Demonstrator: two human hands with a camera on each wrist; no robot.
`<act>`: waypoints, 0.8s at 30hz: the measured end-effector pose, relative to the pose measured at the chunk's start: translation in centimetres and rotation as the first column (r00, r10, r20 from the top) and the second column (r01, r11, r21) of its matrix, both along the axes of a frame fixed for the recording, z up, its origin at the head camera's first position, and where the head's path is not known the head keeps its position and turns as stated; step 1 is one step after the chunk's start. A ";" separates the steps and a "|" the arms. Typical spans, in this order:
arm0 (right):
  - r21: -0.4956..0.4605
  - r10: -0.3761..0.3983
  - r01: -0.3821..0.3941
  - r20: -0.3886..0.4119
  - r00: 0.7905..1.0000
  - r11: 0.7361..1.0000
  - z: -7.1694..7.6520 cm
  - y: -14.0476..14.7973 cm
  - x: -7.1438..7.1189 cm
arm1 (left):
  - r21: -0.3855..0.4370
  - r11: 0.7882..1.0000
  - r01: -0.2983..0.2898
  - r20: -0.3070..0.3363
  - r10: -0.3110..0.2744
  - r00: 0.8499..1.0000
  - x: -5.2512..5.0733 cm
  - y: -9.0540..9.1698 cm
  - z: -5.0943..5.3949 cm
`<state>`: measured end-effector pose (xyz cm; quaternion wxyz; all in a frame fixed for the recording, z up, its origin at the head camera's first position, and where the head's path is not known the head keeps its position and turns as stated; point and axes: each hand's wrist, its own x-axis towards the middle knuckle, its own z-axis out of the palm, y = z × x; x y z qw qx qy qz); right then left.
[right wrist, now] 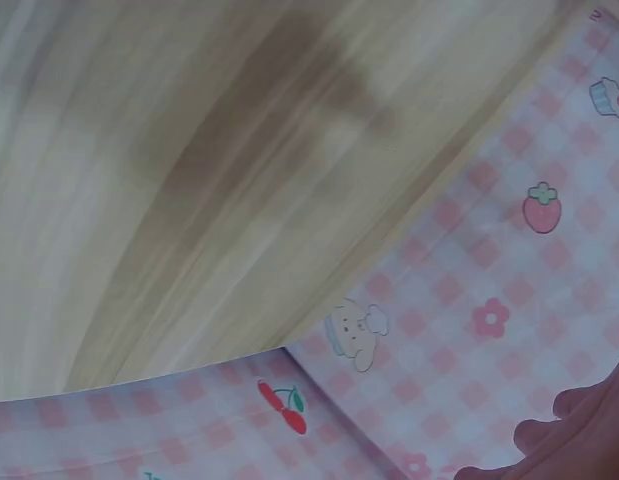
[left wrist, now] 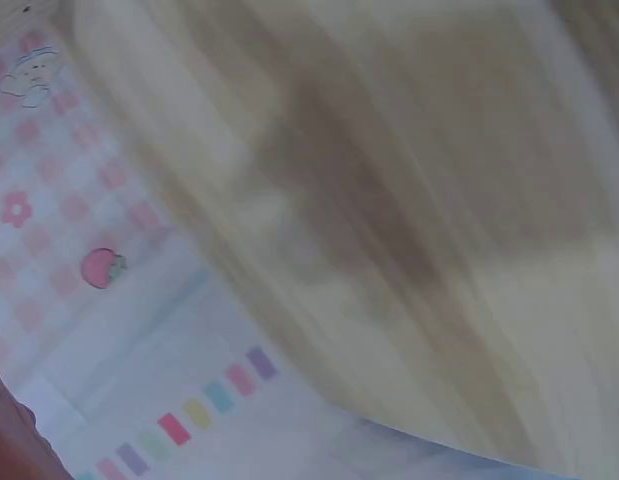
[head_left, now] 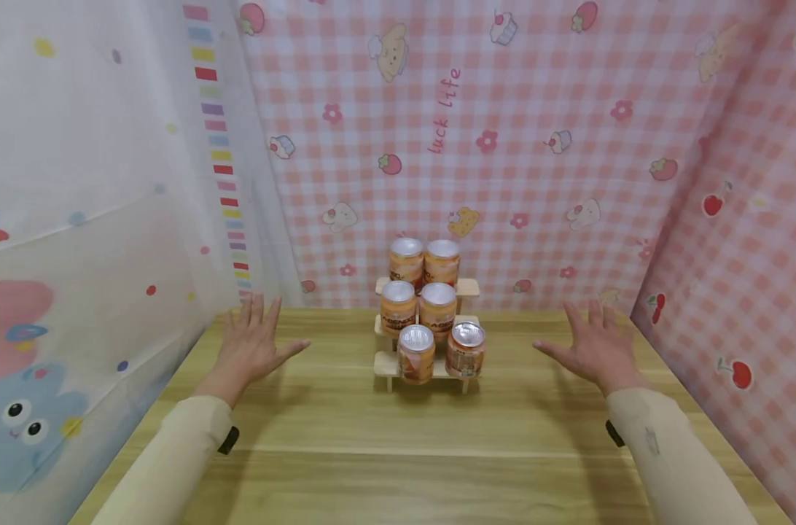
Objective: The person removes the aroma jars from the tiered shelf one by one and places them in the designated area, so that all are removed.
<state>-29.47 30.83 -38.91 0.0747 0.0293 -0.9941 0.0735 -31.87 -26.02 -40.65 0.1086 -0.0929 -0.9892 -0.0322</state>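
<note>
Two back cans (head_left: 441, 264) pt hidden bhnd mid cans (head_left: 398, 312), lbls (head_left: 405, 275) unclear

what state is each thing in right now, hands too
left hand: fingers spread, holding nothing
right hand: fingers spread, holding nothing
wooden stand: upright, cans on all three tiers
top-tier cans: upright, lids on, side by side
middle-tier cans: upright, lids on, side by side
bottom-tier cans: lids on, spaced apart
</note>
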 end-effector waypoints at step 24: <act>-0.321 0.106 -0.089 0.035 0.994 0.943 3.3 -6.1 -4.5 | 0.337 0.940 0.051 0.070 -0.079 0.994 -4.6 7.6 5.4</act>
